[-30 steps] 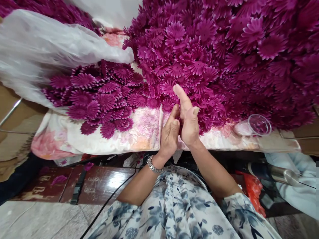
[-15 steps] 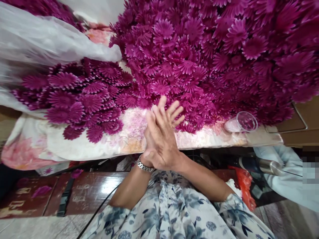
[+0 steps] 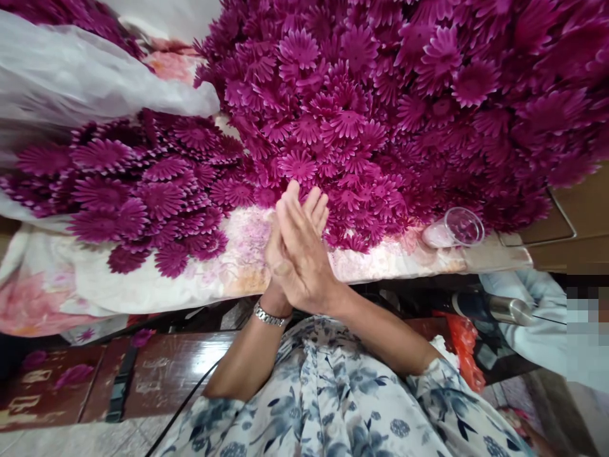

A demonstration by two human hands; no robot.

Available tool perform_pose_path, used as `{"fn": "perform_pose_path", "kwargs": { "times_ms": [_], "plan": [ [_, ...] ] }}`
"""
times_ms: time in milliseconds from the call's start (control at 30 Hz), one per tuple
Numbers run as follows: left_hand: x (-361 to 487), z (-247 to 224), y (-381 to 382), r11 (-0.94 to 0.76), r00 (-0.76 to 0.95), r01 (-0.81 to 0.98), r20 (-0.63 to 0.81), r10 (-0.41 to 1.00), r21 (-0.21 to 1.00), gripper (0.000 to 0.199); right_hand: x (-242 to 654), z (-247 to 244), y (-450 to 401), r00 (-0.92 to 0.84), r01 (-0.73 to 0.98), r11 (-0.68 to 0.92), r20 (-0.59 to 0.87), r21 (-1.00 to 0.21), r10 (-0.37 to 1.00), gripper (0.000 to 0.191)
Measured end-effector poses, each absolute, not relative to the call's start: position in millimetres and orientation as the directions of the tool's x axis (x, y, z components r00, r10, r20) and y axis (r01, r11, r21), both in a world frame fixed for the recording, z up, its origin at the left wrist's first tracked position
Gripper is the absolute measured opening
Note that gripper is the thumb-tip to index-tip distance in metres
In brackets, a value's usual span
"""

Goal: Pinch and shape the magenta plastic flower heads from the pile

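The right hand (image 3: 307, 270) lies flat against the left hand (image 3: 273, 251), palm to palm, both grips open, fingers straight, seemingly around nothing. Taking a flower would call for parting them. The big flower pile (image 3: 347, 120) sits at one o'clock from them, the small pile (image 3: 157, 197) at ten, the cup (image 3: 440, 233) near three. A second ago, the palms stood slightly apart; the cup now appears farther left in view.

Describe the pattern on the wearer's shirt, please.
The shirt is white with blue-grey flowers and leaves, clearest in the head view.
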State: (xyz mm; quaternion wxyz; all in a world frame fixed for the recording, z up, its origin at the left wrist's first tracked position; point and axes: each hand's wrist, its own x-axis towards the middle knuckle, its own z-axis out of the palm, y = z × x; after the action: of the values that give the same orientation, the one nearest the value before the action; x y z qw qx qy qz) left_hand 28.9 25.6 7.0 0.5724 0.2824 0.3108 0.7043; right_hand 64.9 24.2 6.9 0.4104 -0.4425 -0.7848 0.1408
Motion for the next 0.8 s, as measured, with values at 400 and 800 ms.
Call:
{"fn": "perform_pose_path", "kwargs": {
  "times_ms": [400, 800],
  "plan": [
    [6, 32, 33, -0.004, 0.026, -0.581, 0.023, 0.999, 0.814, 0.052, 71, -2, 9, -0.319, 0.513, 0.644, 0.570, -0.568, 0.757, 0.060],
    [16, 21, 27, 0.035, 0.053, -0.515, -0.009, 0.999, 0.857, 0.055, 79, -5, 15, -0.234, 0.434, 0.601, 0.560, -0.671, 0.795, 0.059]
  ]
}}
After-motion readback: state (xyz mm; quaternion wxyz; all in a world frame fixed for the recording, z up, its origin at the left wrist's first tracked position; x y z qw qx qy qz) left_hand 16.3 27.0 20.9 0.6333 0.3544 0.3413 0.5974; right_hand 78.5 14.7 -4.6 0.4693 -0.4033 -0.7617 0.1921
